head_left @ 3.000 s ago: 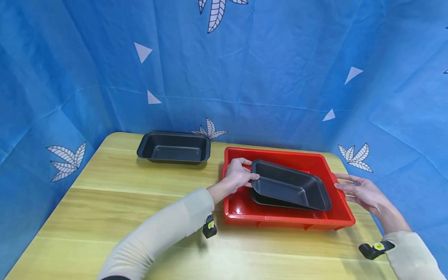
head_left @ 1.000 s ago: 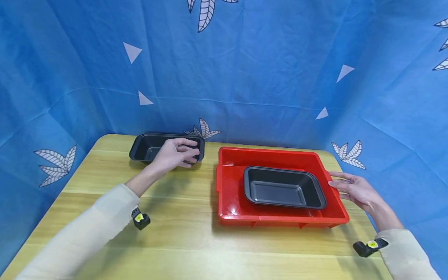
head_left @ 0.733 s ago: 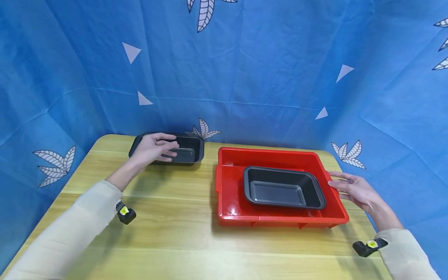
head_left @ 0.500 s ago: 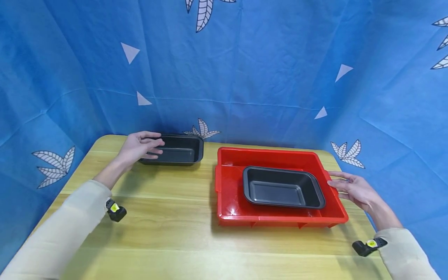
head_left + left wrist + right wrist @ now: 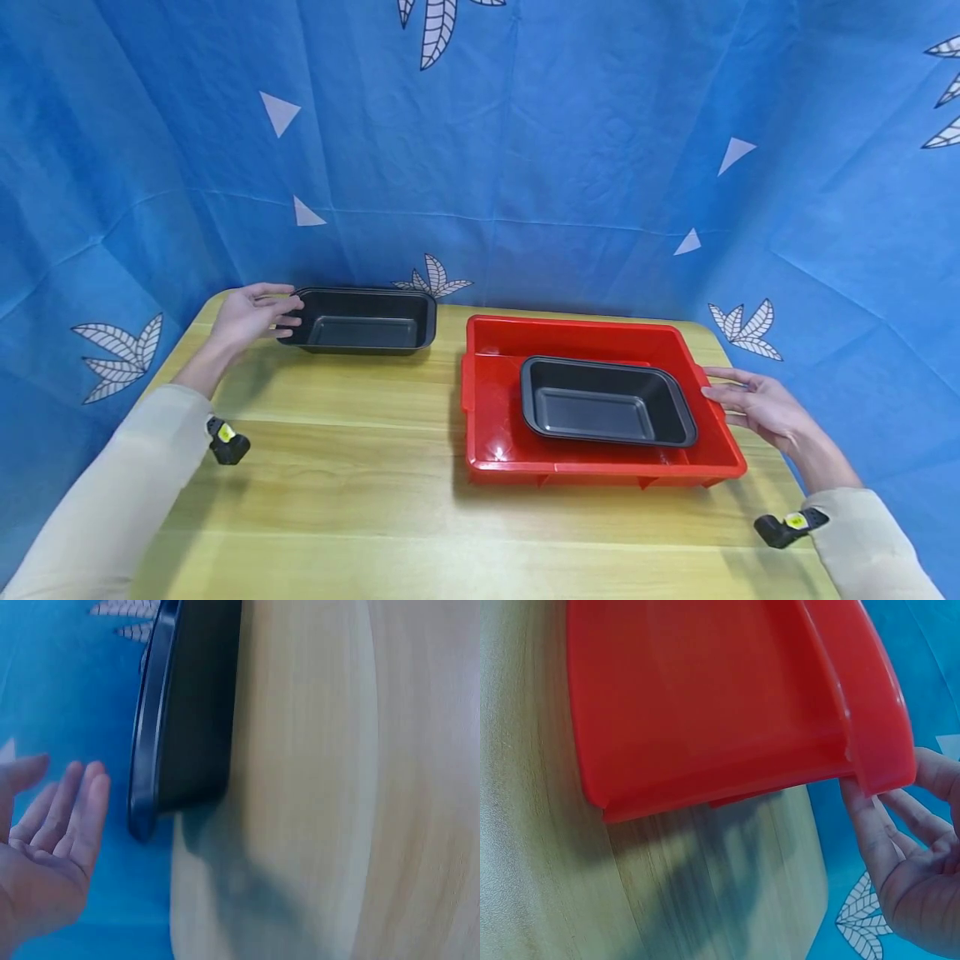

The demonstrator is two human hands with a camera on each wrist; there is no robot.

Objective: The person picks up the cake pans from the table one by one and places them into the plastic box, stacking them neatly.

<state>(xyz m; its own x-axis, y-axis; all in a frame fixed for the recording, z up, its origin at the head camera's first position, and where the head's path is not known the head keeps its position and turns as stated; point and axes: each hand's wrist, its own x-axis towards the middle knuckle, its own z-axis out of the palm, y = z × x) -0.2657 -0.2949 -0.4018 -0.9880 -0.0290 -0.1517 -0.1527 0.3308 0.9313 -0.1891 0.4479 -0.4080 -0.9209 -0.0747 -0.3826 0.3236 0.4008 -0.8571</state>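
Observation:
A black loaf pan [image 5: 364, 332] sits on the wooden table at the back left. My left hand [image 5: 247, 318] is at its left end, fingers extended, thumb apart; the left wrist view shows a gap between these fingers [image 5: 64, 810] and the pan's end. A second black loaf pan [image 5: 609, 403] lies inside a red plastic bin [image 5: 495, 467]; earlier one more pan showed beneath it, now hidden. At the bin's right end, my right hand [image 5: 761, 412] grips the handle lip [image 5: 885, 750], with fingertips reaching under it.
The wooden table [image 5: 330, 483] ends at a blue patterned cloth [image 5: 390, 150] hanging behind and on both sides. Each wrist wears a small black camera [image 5: 227, 442]. The bin stands at the right side of the table.
The upper pan, earlier tilted in my left hand, is set down level in the bin. My left hand let go and moved left, past the other pan. My right hand stayed at the bin.

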